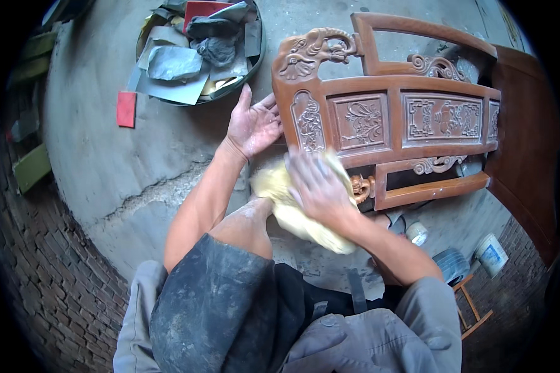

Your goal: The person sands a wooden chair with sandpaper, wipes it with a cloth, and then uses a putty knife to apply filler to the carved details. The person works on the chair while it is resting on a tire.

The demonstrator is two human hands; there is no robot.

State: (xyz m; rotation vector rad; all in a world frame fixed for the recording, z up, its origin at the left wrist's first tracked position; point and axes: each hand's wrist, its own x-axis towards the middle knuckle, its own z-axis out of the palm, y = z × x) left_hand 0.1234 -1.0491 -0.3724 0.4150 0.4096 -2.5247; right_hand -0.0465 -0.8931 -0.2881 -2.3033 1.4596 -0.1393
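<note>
A reddish-brown carved wooden furniture panel [395,152], with pale dust in its carvings, stands in front of me to the right. My right hand [317,186] presses a pale yellow cloth [314,231] against its lower left edge, the fingers smeared by motion. Part of the cloth hangs down beside my bare knee. My left hand [255,126] is palm up with thumb raised and fingers stretched out. Its fingertips meet the panel's left edge, and white dust marks the palm.
A round dark tub [258,62] of sandpaper sheets and rags stands at the far left, with a red pad [126,109] on the cracked concrete beside it. To the right are a white bucket [491,255], a bluish container [451,266] and a small wooden frame [473,308].
</note>
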